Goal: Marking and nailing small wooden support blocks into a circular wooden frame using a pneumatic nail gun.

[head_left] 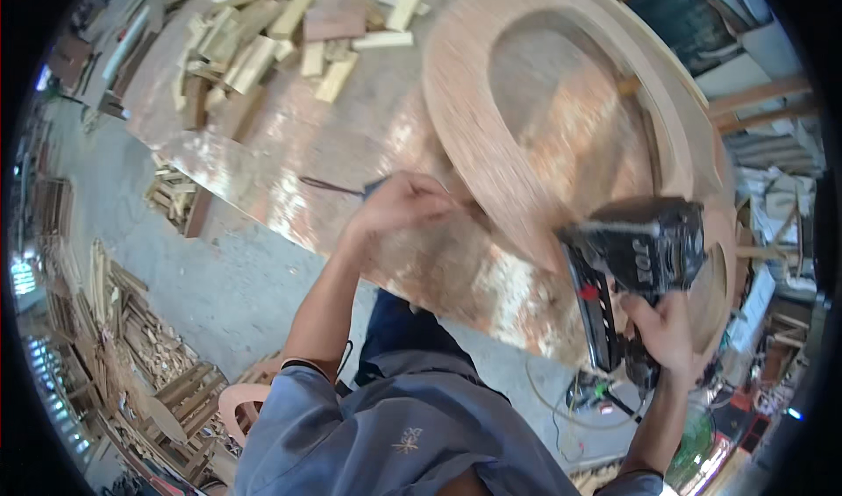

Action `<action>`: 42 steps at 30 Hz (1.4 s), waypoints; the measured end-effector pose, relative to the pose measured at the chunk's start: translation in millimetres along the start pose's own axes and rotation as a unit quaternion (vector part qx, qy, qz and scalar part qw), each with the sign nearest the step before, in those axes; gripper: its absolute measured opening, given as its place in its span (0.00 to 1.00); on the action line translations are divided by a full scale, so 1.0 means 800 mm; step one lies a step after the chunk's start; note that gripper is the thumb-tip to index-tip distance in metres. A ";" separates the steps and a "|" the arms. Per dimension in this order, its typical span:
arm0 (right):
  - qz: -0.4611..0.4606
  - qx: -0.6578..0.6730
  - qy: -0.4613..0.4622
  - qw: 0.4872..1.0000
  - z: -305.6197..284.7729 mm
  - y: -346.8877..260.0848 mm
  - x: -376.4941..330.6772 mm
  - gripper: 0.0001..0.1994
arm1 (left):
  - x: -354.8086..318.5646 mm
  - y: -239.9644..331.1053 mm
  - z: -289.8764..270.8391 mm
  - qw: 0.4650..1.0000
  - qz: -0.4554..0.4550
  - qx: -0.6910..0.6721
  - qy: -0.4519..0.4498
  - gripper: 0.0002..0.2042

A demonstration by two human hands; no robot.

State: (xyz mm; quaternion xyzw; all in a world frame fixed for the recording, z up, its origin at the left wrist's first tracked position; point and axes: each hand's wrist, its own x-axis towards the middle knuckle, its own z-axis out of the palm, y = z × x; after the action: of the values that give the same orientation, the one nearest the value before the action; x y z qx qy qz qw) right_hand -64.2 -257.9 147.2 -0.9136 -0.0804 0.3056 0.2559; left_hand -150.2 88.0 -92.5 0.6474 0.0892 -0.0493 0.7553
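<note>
My right hand (668, 331) is wrapped round the grip of a black nail gun (645, 246). The gun's nose end is beside the near end of a large curved wooden frame (469, 92), an open oval lying on the worktable (351, 145). My left hand (408, 205) hovers near the frame's left side, blurred, its fingers drawn together; what they hold, if anything, cannot be made out. A dark blue object with a thin strap (329, 185) shows just behind that hand; whether it is gripped or lies on the table is unclear.
Short wood blocks (254, 57) are heaped at the table's far left, beside a flat brown board (335, 15). Wood offcuts (145, 347) cover the floor at left. A pale hose (561, 413) runs below the table at right. Another curved wooden piece (721, 272) sits right of the gun.
</note>
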 end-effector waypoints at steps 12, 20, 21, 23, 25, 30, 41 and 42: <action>0.107 0.072 0.095 0.987 0.037 -0.003 -0.005 0.08 | 0.201 0.056 -0.308 0.633 0.071 0.707 0.306 0.16; 0.054 0.148 0.112 0.981 0.037 0.007 0.022 0.06 | 0.172 0.092 -0.304 0.827 0.109 0.498 0.236 0.15; 0.060 0.147 0.108 0.981 0.038 0.011 0.022 0.06 | 0.153 0.096 -0.276 0.921 0.114 0.299 0.223 0.15; 0.053 0.153 0.093 0.982 0.036 0.016 0.025 0.05 | 0.106 0.095 -0.209 0.933 0.142 0.265 0.195 0.15; 0.035 0.148 0.081 0.985 0.032 0.033 0.023 0.05 | 0.053 0.095 -0.131 0.951 0.136 0.237 0.146 0.15; -0.037 0.143 0.065 0.987 0.032 0.060 0.024 0.06 | -0.033 0.017 0.022 0.996 -0.020 -0.027 0.085 0.13; -0.101 0.035 0.033 0.994 0.030 0.068 0.025 0.09 | -0.010 -0.120 0.156 0.958 0.179 0.046 0.218 0.26; -0.108 0.034 0.033 0.993 0.031 0.067 0.024 0.09 | -0.011 -0.116 0.160 0.958 0.178 0.042 0.222 0.26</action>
State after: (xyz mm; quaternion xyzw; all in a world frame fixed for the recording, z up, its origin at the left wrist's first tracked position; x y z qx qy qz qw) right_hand -64.1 -287.3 92.6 -0.8997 -0.1596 0.2487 0.3211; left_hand -167.4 -53.5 -162.0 0.6785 0.1359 0.2268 0.6853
